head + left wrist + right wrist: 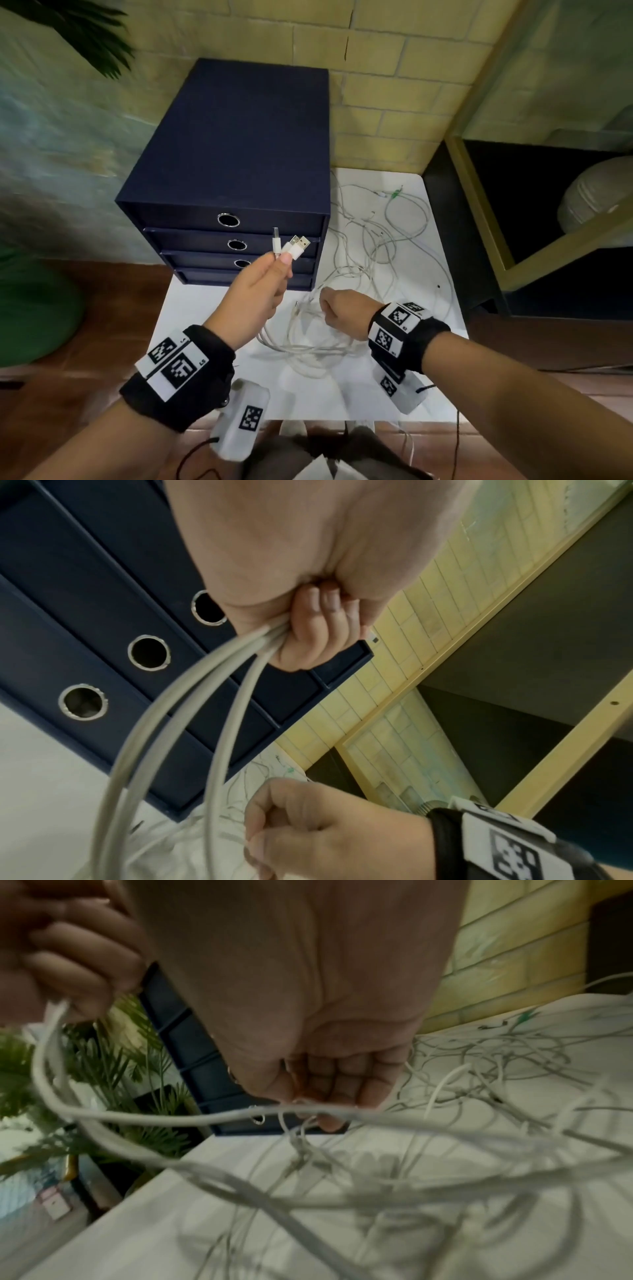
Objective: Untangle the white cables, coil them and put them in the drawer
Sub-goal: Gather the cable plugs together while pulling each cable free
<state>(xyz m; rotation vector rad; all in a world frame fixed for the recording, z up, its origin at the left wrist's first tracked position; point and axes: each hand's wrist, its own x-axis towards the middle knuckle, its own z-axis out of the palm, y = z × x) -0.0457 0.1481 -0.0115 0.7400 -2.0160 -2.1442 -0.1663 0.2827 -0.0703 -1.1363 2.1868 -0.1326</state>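
**Three plugs held up, the tangle still on the table**

The person's left hand [260,291] was raised in front of the dark blue drawer unit [233,164], its fingers [318,623] curled tight round a bunch of white cables [192,712]. Three plug ends [291,245] stuck up out of the fist, two of them flat USB plugs with metal tips, the third a narrower one standing upright. From the underside of that fist three strands hung down in long curves toward the table.

The right hand [339,310] was lower and to the right, just over the white table [342,401], clenched with its fingers [339,1085] folded into the palm. Thin strands ran under the knuckles; it seemed to be pinching them, though the blur kept me from seeing exactly how.

The rest of the cables lay loose on the table: a rough set of loops between the two hands, and a wider snarl [383,240] spread to the right of the drawer unit toward the brick-patterned wall [376,85]. A small green piece [395,195] sat among the far strands. All the drawers I could see, each with a round metal-ringed finger hole [228,219], were closed.
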